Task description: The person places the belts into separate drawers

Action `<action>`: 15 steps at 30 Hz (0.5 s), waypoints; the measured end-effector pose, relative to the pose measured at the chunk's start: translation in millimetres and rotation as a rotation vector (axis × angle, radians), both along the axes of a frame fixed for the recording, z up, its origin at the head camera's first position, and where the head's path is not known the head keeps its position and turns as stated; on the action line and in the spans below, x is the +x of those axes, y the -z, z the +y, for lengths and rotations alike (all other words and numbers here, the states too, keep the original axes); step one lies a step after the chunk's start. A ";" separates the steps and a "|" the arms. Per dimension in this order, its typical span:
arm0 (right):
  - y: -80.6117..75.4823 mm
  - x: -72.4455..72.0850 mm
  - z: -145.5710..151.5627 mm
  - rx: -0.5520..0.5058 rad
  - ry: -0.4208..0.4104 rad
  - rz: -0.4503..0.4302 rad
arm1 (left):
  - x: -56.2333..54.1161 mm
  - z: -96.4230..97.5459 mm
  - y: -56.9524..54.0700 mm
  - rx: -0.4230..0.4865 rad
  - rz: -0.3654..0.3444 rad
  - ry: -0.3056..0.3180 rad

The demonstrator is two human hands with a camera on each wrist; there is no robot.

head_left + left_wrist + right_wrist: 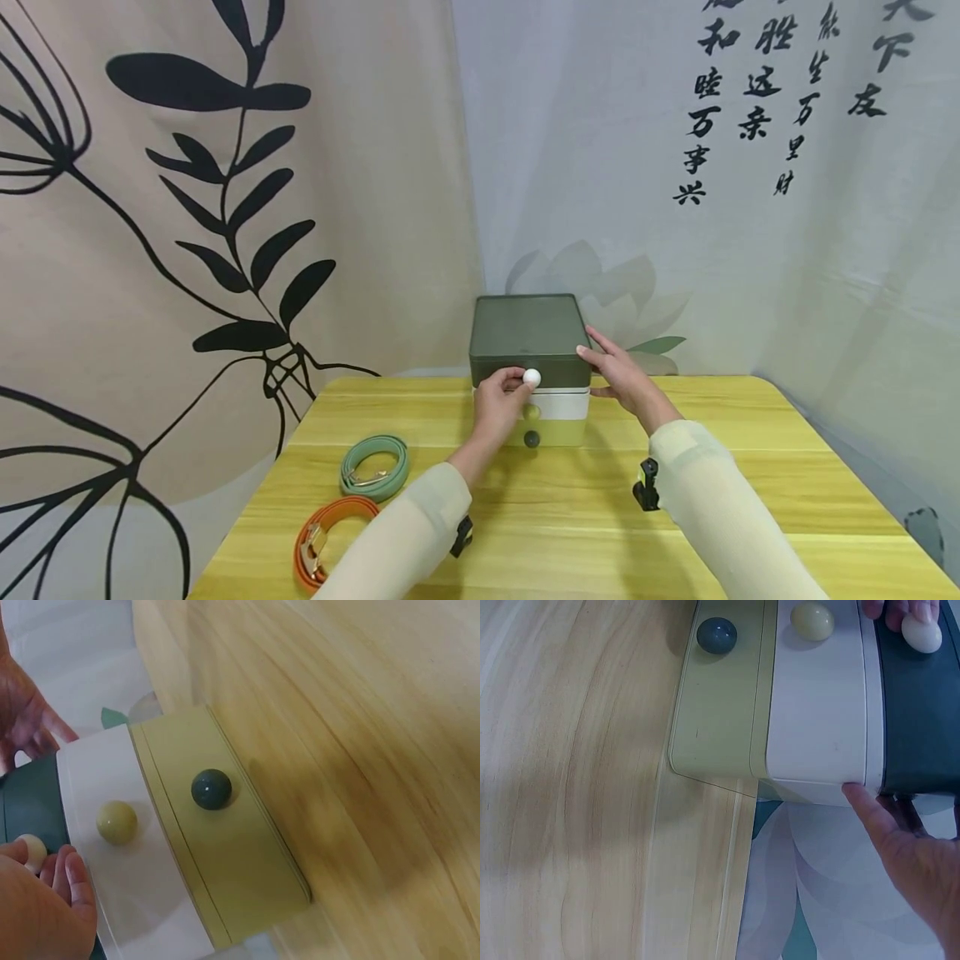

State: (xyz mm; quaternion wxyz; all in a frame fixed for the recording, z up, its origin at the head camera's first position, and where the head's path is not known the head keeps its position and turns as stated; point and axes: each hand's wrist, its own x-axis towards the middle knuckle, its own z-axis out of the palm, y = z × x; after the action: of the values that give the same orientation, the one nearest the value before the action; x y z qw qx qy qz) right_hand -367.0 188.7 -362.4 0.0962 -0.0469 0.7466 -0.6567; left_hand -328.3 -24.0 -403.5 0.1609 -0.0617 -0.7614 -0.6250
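A small three-tier drawer box (528,325) stands towards the back of the table, with a dark green top tier, a white middle tier and a yellow-green bottom tier. Each tier bears a round knob on its front: a white knob (532,377) on top, a yellow knob (117,823) in the middle and a dark knob (211,789) at the bottom. My left hand (498,408) pinches the white knob between thumb and fingers. Against the box's right side rests my right hand (628,382), fingers spread and extended, one fingertip at the white tier's edge in the right wrist view.
A coiled green belt (400,467) lies on the wooden table (570,533) left of my left forearm. Nearer to me is a coiled orange belt (348,506) with a gold-coloured buckle, partly behind my left sleeve. A printed curtain (390,208) hangs right behind the table.
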 end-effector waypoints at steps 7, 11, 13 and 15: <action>0.3 0.0 0.7 0.008 -0.001 0.003 | -0.5 1.4 -0.1 0.004 -0.005 -0.012; -0.2 1.0 0.2 0.016 -0.002 0.005 | -0.6 0.8 1.4 0.012 -0.002 -0.012; -0.4 1.4 -0.1 0.017 0.000 0.005 | -0.9 0.4 2.3 0.015 -0.001 -0.014; -0.7 1.6 -0.6 0.016 0.000 0.003 | -0.8 0.0 3.0 0.014 0.000 -0.022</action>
State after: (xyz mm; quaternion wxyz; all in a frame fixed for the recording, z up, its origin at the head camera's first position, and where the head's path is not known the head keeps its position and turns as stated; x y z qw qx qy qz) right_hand -365.4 188.2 -361.7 0.0955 -0.0469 0.7521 -0.6504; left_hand -329.1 -24.0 -406.5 0.1681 -0.0522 -0.7577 -0.6284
